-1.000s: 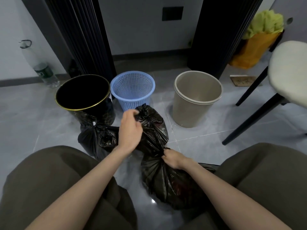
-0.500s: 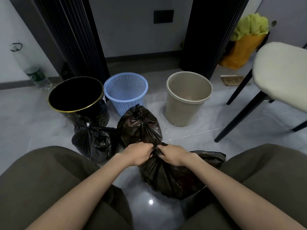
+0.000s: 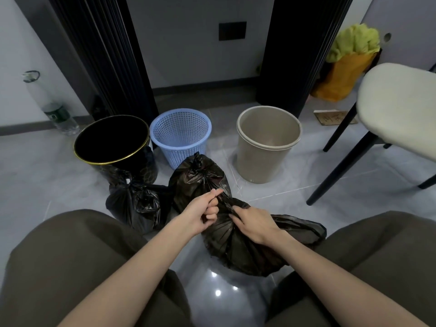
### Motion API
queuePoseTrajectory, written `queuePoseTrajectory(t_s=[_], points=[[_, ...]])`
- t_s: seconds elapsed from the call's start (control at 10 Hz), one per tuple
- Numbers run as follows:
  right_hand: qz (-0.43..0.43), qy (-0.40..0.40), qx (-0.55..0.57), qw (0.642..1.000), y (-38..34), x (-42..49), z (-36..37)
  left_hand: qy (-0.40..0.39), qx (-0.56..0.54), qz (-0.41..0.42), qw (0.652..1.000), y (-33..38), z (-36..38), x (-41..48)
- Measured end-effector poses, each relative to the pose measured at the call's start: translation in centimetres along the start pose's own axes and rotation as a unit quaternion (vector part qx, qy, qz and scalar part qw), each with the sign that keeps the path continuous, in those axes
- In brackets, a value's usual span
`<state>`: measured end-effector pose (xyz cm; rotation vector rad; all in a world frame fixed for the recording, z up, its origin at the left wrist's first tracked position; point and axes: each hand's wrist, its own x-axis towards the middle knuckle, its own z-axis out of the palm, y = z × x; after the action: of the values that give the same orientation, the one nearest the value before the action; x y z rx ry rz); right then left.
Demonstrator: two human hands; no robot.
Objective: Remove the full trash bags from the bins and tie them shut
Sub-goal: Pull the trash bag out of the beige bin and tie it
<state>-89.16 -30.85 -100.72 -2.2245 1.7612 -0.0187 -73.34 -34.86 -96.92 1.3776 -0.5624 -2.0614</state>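
the 3rd bag (image 3: 247, 253) lies on the floor (image 3: 283, 197) close before the person, its gathered neck (image 3: 225, 201) pointing away toward the 2 tied bags (image 3: 199, 178). the left hand (image 3: 203, 214) pinches the neck's end; the right hand (image 3: 256, 224), just beside, clamps the gather below it.

Three bins stand on the floor: one black bin (image 3: 144, 166) with a gold rim, one blue mesh basket (image 3: 181, 152) and one beige bin (image 3: 262, 164). There are three black trash bags. Two are knotted, the left bag (image 3: 134, 204) and the middle bag (image 3: 198, 178), and the near bag (image 3: 247, 251) is gathered at the neck. Two hands hold it — the left hand (image 3: 198, 215) and the right hand (image 3: 254, 223). Around them: one chair (image 3: 401, 109), one plastic bottle (image 3: 54, 109), one orange sack (image 3: 342, 76), one cardboard scrap (image 3: 335, 116) and one dark wall plate (image 3: 232, 31).
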Motion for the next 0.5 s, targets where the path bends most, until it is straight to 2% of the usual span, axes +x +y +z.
queuePoseTrajectory(t_s=[0.1,0.2,0.3,0.4,0.5], points=[[-0.012,0.02,-0.02,1.0,-0.1,0.1,-0.4,0.079,0.571,0.205,0.791,-0.9,-1.5,0.0],[-0.006,0.027,-0.047,0.999,0.4,0.5,-1.6,0.134,0.777,0.289,0.543,-1.0,-1.6,-0.5],[0.001,0.012,-0.07,0.997,0.6,0.2,-1.7,0.063,0.637,0.216,0.737,-0.2,-0.1,-0.9],[-0.019,0.003,-0.09,0.996,0.0,0.1,-1.3,-0.021,0.219,0.042,0.974,0.5,1.0,-0.7],[-0.048,0.019,-0.103,0.993,-0.6,0.2,-1.2,-0.036,0.0,-0.016,0.999,0.9,0.4,-0.3]])
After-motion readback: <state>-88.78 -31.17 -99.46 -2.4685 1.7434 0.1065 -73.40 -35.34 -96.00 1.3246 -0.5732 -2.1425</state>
